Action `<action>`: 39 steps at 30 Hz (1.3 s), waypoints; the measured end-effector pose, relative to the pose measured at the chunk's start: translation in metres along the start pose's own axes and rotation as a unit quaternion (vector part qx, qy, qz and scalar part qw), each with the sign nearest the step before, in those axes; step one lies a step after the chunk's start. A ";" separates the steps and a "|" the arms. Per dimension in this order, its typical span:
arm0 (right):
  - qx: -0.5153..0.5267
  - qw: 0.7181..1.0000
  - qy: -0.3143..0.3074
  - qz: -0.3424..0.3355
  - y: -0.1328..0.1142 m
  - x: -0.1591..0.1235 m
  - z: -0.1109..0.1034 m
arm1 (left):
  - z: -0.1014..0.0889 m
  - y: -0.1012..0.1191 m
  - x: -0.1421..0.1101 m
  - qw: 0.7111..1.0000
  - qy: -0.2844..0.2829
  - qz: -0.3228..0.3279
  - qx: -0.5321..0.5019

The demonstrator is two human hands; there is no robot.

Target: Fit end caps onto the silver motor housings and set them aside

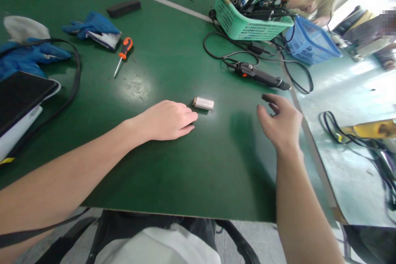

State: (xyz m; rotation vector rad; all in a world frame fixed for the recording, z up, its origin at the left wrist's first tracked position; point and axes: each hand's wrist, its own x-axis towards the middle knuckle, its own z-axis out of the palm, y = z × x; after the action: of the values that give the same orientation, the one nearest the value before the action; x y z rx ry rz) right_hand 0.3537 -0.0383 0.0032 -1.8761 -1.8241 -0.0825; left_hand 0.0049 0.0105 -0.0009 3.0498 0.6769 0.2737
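My left hand (173, 120) lies palm down on the green table, its fingers loosely stretched and holding nothing that I can see. Just beyond its fingertips a small silvery metal cylinder (203, 103) rests on its side; whether the fingers touch it I cannot tell. My right hand (281, 121) hovers over the table's right part with thumb and forefinger apart and nothing between them. Closest to it lies a black electric screwdriver (260, 76) with an orange switch, its cord looping back toward the baskets. The right hand's other fingers are partly hidden.
An orange-handled screwdriver (123, 55), blue work gloves (93, 29) and a dark block (123, 8) lie at the left. A tablet-like device (24, 95) sits at the left edge. A green basket (247, 29) of cables and a blue basket (312, 43) stand behind. Other people work at the right.
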 end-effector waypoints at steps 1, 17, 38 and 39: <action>0.028 0.999 0.005 -0.041 -0.018 0.002 0.006 | 0.000 0.000 0.000 1.000 0.003 0.002 0.003; 0.096 0.949 -0.201 -0.222 -0.105 -0.004 0.027 | -0.008 0.003 0.004 0.995 0.033 -0.072 -0.054; 0.182 0.949 -0.160 -0.201 -0.116 -0.030 0.034 | -0.001 -0.002 0.005 0.998 0.005 -0.050 -0.040; 0.181 0.949 -0.161 -0.200 -0.116 -0.030 0.033 | -0.002 -0.002 0.005 0.998 0.002 -0.051 -0.041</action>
State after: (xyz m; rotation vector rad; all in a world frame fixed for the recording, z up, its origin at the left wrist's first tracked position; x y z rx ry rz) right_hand 0.2307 -0.0567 -0.0004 -1.3039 -2.2384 0.4136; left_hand 0.0086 0.0142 0.0017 2.9274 0.7975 0.2984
